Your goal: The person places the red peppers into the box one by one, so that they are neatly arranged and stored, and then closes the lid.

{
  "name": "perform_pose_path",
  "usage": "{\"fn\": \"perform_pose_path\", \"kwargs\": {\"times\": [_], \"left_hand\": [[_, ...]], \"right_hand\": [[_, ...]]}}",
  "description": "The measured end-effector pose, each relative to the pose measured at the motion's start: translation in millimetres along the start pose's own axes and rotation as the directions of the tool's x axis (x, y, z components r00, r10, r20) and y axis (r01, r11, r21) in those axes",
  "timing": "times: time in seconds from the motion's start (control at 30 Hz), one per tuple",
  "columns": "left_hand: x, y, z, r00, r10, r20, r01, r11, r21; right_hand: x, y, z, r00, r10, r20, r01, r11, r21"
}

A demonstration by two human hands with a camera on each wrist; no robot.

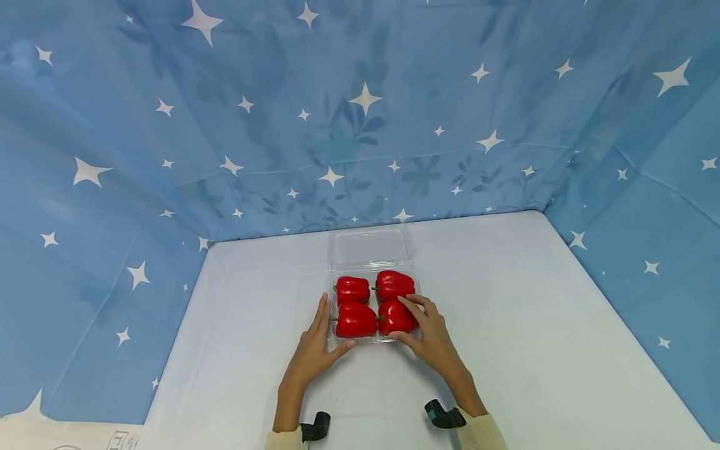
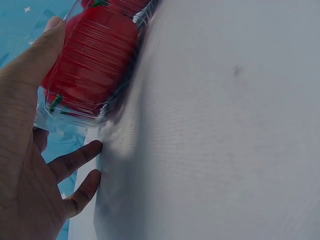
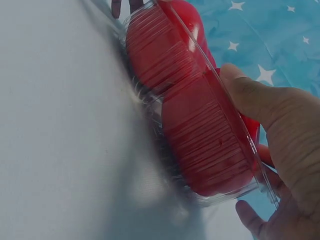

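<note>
A clear plastic clamshell box (image 1: 368, 340) lies on the white table with its lid (image 1: 370, 248) folded back, away from me. Several red bell peppers sit inside in two rows, with green stems pointing left. My left hand (image 1: 316, 351) lies along the box's left side, fingers extended, thumb near the front edge. In the left wrist view its fingers are spread beside the box corner. My right hand (image 1: 432, 334) holds the front-right bell pepper (image 1: 394, 317), fingertips at its far side and thumb at its near side. The right wrist view shows that thumb over the box rim (image 3: 240, 125).
The white table (image 1: 540, 325) extends on both sides of the box. A blue cloth (image 1: 360, 137) with white stars hangs behind the table and along both sides. Dark straps (image 1: 316, 427) with camera mounts sit at both wrists.
</note>
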State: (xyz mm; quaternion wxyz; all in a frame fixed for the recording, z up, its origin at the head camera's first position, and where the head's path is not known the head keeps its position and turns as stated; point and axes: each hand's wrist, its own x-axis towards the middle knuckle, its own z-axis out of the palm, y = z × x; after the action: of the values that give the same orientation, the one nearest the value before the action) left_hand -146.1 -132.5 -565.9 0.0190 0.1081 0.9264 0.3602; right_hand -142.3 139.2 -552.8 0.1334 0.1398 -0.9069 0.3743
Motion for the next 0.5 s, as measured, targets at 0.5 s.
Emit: {"fn": "perform_pose_path", "kwargs": {"times": [0.5], "left_hand": [[0.5,-1.3,0.1,1.000,-0.004,-0.004,0.004,1.000,-0.015]], "right_hand": [[-0.2,-1.6,-1.0,1.000,-0.012,-0.023,0.012,1.000,0.010]]}}
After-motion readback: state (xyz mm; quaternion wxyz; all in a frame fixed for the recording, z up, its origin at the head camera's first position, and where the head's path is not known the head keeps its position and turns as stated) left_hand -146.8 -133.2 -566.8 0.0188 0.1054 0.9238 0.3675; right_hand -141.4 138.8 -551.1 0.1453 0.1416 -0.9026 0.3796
